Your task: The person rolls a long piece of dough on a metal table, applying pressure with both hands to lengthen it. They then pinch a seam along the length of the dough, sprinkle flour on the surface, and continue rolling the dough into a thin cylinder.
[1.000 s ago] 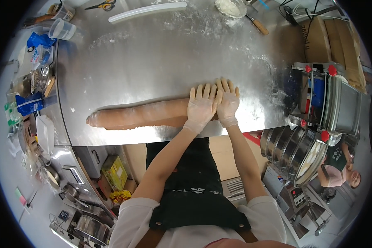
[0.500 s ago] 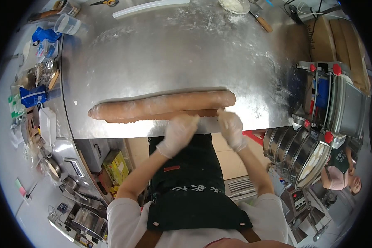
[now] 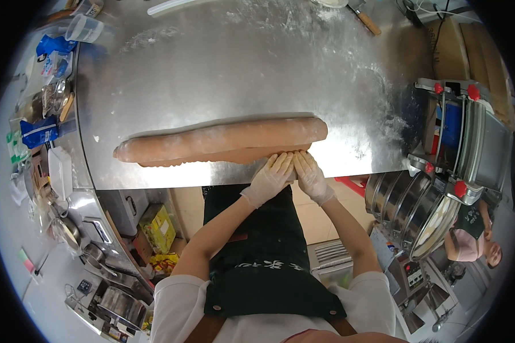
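Note:
A long brown dough roll (image 3: 217, 137), dusted in places with flour, lies across the steel worktop (image 3: 240, 80) near its front edge, with a thinner uneven flap along its near side. At the right end of that flap are my two gloved hands, side by side with fingertips meeting. My left hand (image 3: 269, 178) has its fingers bent and together on the edge of the dough. My right hand (image 3: 309, 177) is likewise closed on that edge, just beside it. What lies under my fingertips is partly hidden.
Tubs (image 3: 83, 28), bags and pans crowd the left side. A bowl of flour (image 3: 329, 3) and a wooden-handled tool (image 3: 369, 23) sit at the back. At right are cardboard (image 3: 452, 46), a metal machine (image 3: 475, 148), stacked steel rings (image 3: 400, 211) and another person (image 3: 469, 240).
My hands have drawn back toward me from on top of the roll's right end to its near flap, uncovering that end, and their fingers have curled onto the dough's edge.

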Demonstrator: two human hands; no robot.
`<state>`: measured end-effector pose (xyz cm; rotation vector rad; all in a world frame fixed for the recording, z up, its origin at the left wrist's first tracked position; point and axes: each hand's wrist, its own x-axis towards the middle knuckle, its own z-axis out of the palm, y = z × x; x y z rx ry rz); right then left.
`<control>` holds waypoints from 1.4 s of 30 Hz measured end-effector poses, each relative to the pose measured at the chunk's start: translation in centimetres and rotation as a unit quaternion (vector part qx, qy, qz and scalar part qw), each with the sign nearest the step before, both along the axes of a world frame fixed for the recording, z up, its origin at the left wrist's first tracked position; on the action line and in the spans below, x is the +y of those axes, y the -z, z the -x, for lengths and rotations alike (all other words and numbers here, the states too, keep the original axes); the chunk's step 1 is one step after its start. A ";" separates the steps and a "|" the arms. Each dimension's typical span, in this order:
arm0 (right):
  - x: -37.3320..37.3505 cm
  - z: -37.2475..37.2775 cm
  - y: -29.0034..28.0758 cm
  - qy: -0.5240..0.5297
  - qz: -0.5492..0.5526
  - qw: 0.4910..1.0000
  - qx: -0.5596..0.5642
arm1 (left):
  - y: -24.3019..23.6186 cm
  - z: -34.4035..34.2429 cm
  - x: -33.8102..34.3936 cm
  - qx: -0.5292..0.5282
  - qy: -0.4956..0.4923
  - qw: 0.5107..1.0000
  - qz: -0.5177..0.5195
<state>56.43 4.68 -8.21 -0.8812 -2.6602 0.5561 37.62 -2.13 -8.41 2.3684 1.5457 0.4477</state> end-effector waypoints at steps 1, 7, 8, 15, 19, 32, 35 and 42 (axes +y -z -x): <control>0.2 -0.2 0.2 -0.018 -0.011 1.000 0.018 | 0.3 0.0 -0.1 0.029 0.018 0.999 -0.014; 0.8 0.0 -2.3 0.044 0.091 0.994 0.040 | -0.4 0.5 0.3 -0.024 0.007 0.999 0.044; 0.4 -0.2 -2.3 0.059 0.064 0.993 0.073 | -0.7 1.1 0.1 -0.040 0.006 0.998 0.041; -2.3 5.1 -1.5 0.008 0.067 0.997 0.041 | -0.6 4.0 -2.0 0.032 -0.043 0.998 0.028; -2.8 5.3 -0.6 0.010 0.068 0.997 0.024 | -0.1 4.3 -2.5 0.028 -0.002 0.999 0.040; -2.4 7.6 -0.9 -0.007 0.089 0.996 0.005 | -0.2 6.3 -3.1 0.036 -0.037 0.998 0.027; -2.2 7.8 -0.4 0.000 0.062 0.997 0.050 | -0.4 6.7 -3.0 0.040 -0.023 0.999 0.025; -5.4 13.2 -0.6 -0.010 0.050 0.997 0.055 | -1.6 12.2 -6.1 -0.024 -0.110 0.993 0.039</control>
